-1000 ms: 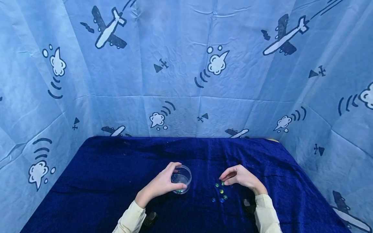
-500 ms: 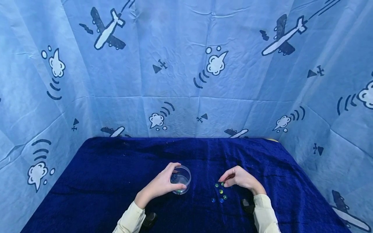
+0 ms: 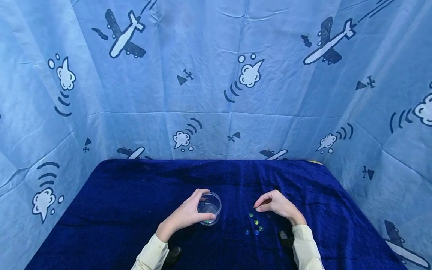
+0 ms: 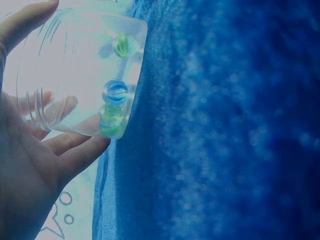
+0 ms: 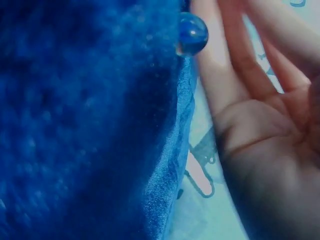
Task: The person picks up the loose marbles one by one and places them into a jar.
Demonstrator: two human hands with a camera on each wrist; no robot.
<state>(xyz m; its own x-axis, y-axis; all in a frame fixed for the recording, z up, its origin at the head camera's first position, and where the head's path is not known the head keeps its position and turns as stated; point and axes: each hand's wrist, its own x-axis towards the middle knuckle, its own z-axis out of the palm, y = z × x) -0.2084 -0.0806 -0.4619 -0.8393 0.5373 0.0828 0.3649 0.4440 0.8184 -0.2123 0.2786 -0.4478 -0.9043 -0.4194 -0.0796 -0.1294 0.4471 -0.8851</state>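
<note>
In the head view, the clear jar (image 3: 210,217) sat mouth up on the dark blue cloth (image 3: 135,195), and the left hand (image 3: 182,214) gripped it from its left side, thumb at the near rim, much as half a second earlier. To the right of the jar, the right hand (image 3: 281,205) pinched what looked like a small marble (image 3: 255,210) between thumb and fingertips (only a sliver showed). Half a second before, a yellow-green marble had shown by that thumb tip; it no longer lay there, and the fingertips had risen slightly. The loose marbles right of the jar kept their places: a green marble (image 3: 251,215), a yellow marble (image 3: 256,222), a second green marble (image 3: 261,228) and two blue marbles (image 3: 257,232).

In the left wrist view, the fingers wrapped the jar, with a green-streaked marble (image 4: 124,46), a blue-swirled marble (image 4: 115,92) and a pale green marble (image 4: 111,115) at its bottom.

In the right wrist view, a glossy blue marble (image 5: 192,34) appeared beside the fingers, touching or apart I couldn't tell; the fingertips ran out of frame, hiding the pinch.
</note>
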